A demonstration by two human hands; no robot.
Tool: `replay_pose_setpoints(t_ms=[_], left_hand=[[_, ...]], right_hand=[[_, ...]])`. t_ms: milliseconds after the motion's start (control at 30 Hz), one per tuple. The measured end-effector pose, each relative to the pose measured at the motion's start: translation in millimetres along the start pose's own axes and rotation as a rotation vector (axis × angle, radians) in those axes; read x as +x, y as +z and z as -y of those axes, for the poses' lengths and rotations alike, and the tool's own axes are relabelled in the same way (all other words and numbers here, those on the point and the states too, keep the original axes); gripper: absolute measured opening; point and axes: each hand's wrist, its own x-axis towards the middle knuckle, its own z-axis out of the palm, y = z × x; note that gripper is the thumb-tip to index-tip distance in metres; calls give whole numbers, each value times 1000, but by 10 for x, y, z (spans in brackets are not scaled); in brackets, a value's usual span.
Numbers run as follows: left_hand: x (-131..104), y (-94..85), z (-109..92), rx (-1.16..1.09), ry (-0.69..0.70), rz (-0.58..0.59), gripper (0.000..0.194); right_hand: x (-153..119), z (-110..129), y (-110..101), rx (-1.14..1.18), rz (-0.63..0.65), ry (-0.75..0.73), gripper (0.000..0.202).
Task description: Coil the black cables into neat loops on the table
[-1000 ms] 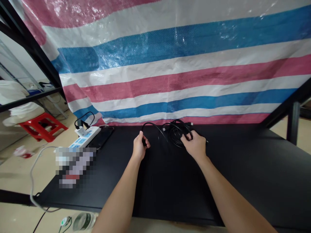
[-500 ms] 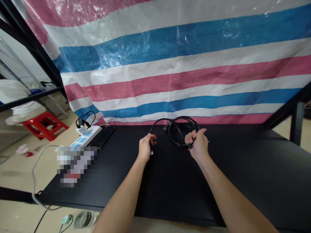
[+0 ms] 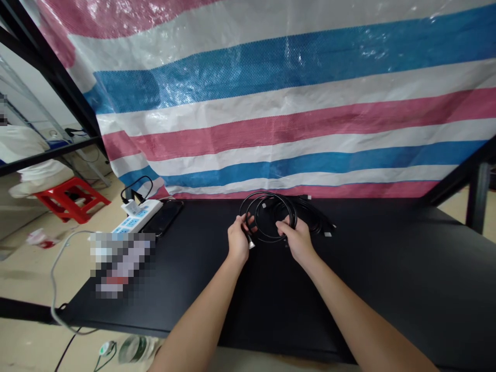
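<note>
A black cable (image 3: 293, 206) is looped in wide rings between my two hands. My left hand (image 3: 238, 238) is closed on one side of the loops, close to a cable end with a pale metallic plug (image 3: 251, 245) that pokes out below the fingers. On the other side, my right hand (image 3: 297, 238) pinches the rings together between thumb and fingers. Behind and to the right of it, more black cables (image 3: 315, 212) lie bunched on the black tabletop (image 3: 387, 268), with several light-coloured plugs showing.
To the left are a white power strip (image 3: 134, 221) with a charger plugged in, a dark phone (image 3: 165, 217) and a blurred-out item (image 3: 126, 266). A striped plastic sheet (image 3: 271, 124) hangs behind the table. Beyond, a person in white sits on a red stool (image 3: 73, 196).
My right hand has moved left, towards my left hand, with the cable rings. The rings now stand apart from the other cables, which have come into view behind.
</note>
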Motion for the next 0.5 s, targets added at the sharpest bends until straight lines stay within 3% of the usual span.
replay_pose_setpoints(t_ms=[233,300,433,500], left_hand=[[31,-59,-17,-36,-104,184,33],[43,-72,-32,77,-61,154,28],[88,-84,-64,321,137,-20,11],[98,-87,-89,295,101,-10,6]], right_hand=[[-10,32,33,262,29,102,53],[-6,47,31,336,75,141,54],[-3,54,26,387,126,181,55],[-8,54,21,398,154,194,55]])
